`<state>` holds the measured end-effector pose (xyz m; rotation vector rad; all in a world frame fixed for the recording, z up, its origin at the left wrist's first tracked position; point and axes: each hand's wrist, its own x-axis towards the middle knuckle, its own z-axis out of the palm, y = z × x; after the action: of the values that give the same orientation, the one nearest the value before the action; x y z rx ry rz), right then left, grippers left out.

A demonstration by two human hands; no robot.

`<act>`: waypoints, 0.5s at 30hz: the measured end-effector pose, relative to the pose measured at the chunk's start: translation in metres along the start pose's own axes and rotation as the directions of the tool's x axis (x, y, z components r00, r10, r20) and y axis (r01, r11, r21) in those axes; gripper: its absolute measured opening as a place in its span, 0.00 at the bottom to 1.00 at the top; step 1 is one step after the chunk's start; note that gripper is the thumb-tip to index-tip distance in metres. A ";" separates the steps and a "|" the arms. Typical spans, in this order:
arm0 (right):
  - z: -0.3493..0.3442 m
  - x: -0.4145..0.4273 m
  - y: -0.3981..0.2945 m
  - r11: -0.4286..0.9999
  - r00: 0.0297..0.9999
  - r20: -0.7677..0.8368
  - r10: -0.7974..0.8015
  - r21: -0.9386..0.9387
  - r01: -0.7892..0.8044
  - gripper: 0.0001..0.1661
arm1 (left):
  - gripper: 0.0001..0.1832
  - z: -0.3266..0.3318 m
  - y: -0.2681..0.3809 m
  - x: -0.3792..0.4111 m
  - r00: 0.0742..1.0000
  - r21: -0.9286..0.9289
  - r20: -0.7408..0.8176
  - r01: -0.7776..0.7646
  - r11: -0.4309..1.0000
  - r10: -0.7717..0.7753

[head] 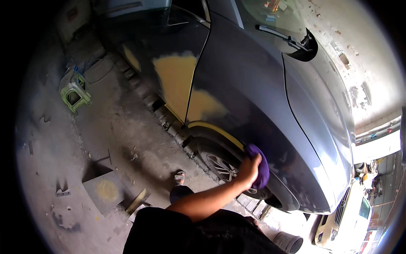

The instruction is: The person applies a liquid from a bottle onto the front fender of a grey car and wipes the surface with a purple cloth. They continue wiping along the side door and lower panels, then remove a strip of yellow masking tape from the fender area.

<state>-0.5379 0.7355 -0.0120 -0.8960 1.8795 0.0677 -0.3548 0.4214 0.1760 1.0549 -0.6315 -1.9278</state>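
My left hand (250, 170) holds a bunched purple cloth (262, 170) against the dark grey car's front fender (250, 120), just above the wheel arch. The fingers are partly hidden by the cloth. My right hand is out of view. Dull yellow patches, apparently body filler or primer, cover the lower front door (177, 79) and the rear lower part of the fender, with a yellow strip along the wheel arch edge (219, 129). Below the hand is the front wheel (222, 165) with its spoked rim.
A green plastic stool (75, 92) stands on the concrete floor at left. A grey board (104, 192) with a yellowish spot lies near my foot. A bucket-like container (288, 243) is at the bottom right. Beyond the hood (317, 104), another light-coloured vehicle (342, 219) is parked.
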 end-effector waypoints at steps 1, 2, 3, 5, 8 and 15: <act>-0.005 0.000 -0.010 0.999 0.999 -0.029 -0.041 0.026 0.041 0.29 | 0.24 -0.003 -0.020 -0.010 0.965 -0.195 0.247 0.144 0.970 -0.094; -0.013 -0.007 -0.022 0.994 0.995 -0.073 -0.067 0.080 0.072 0.29 | 0.24 -0.001 -0.020 -0.028 0.889 -0.241 0.419 0.304 0.922 -0.184; -0.019 -0.014 -0.037 0.985 0.987 -0.125 -0.104 0.126 0.120 0.29 | 0.26 0.003 -0.017 -0.044 0.875 -0.222 0.448 0.308 0.925 -0.183; -0.034 -0.030 -0.074 0.936 0.968 -0.208 -0.142 0.289 0.199 0.30 | 0.26 -0.006 -0.028 -0.054 0.854 -0.152 0.510 0.204 0.967 -0.100; -0.058 -0.063 -0.119 0.516 0.968 -0.240 -0.078 0.821 0.245 0.30 | 0.24 -0.016 -0.013 -0.070 0.839 0.155 0.541 -0.028 0.988 -0.061; -0.077 -0.092 -0.192 0.168 0.885 -0.266 -0.382 0.922 0.350 0.36 | 0.26 -0.036 -0.033 -0.063 0.558 0.575 0.773 -0.417 0.704 -0.301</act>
<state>-0.4603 0.6153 0.1632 -0.3839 1.1848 -1.2869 -0.3192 0.4907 0.1608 0.3709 -2.1055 -2.0814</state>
